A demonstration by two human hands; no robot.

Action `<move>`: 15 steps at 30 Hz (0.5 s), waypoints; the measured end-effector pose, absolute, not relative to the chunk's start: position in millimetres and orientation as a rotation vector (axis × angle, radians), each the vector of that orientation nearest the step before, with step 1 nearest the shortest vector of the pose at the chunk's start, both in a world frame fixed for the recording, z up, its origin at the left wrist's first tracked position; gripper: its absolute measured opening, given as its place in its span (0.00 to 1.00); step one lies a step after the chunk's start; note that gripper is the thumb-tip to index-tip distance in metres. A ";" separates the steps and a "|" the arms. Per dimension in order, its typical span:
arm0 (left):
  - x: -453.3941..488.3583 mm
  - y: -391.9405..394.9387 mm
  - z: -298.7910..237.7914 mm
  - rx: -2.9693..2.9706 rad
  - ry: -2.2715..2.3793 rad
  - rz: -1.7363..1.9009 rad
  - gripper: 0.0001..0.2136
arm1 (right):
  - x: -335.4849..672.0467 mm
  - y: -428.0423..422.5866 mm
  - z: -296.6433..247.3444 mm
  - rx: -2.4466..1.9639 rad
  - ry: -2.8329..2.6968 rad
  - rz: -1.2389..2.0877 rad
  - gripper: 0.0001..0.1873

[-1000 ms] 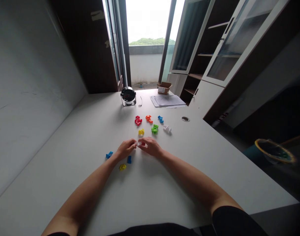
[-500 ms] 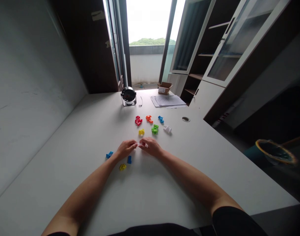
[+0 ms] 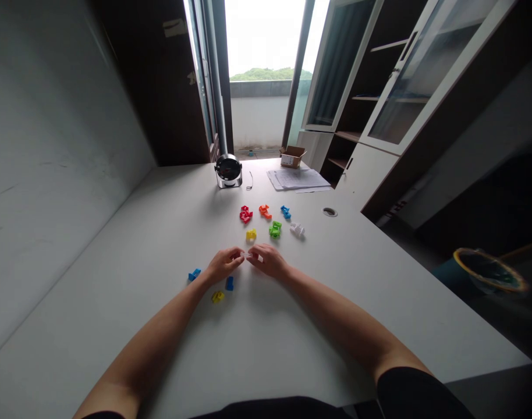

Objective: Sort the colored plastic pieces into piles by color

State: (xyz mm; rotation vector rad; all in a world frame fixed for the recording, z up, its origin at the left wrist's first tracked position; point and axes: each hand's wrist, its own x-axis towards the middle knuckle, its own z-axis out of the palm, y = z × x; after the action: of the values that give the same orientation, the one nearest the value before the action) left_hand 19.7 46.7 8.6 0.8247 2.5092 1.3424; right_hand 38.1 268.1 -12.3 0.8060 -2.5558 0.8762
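My left hand point(image 3: 226, 263) and my right hand point(image 3: 266, 260) meet fingertip to fingertip over the table. Both are closed in a pinch about a small white piece point(image 3: 245, 254), mostly hidden by the fingers. Just beyond them is a yellow plastic piece point(image 3: 251, 234), with green pieces point(image 3: 275, 230) to its right. Beside my left wrist lie a blue piece point(image 3: 194, 274) on the outer side and another blue piece point(image 3: 230, 283) on the inner side. A yellow piece point(image 3: 217, 297) sits closer to me.
Farther out are red pieces point(image 3: 245, 214), an orange piece point(image 3: 265, 211), a blue piece point(image 3: 286, 212) and white pieces point(image 3: 297, 229). A round black device point(image 3: 228, 169), papers point(image 3: 298, 179) and a cardboard box point(image 3: 293, 156) stand at the back. The table has a cable hole point(image 3: 329, 212).
The fingertips have shifted very slightly around the small piece between them. The pieces on the table have stayed where they were.
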 end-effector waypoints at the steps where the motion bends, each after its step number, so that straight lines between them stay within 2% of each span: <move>1: 19.7 46.8 8.2 0.826 2.509 1.335 0.17 | 38.3 268.3 -11.8 0.801 -2.560 0.868 0.13; 11: 15.5 47.4 5.4 0.854 2.553 1.315 0.19 | 40.5 267.0 -10.7 0.806 -2.549 0.925 0.10; 15: 15.8 46.8 4.6 0.856 2.563 1.306 0.21 | 41.2 266.3 -12.1 0.804 -2.559 0.885 0.15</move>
State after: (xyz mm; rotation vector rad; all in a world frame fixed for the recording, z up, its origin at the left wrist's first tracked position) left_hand 15.8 46.8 4.6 0.8560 2.5633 1.3063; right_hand 41.2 266.3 -12.1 0.8044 -2.5589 0.8848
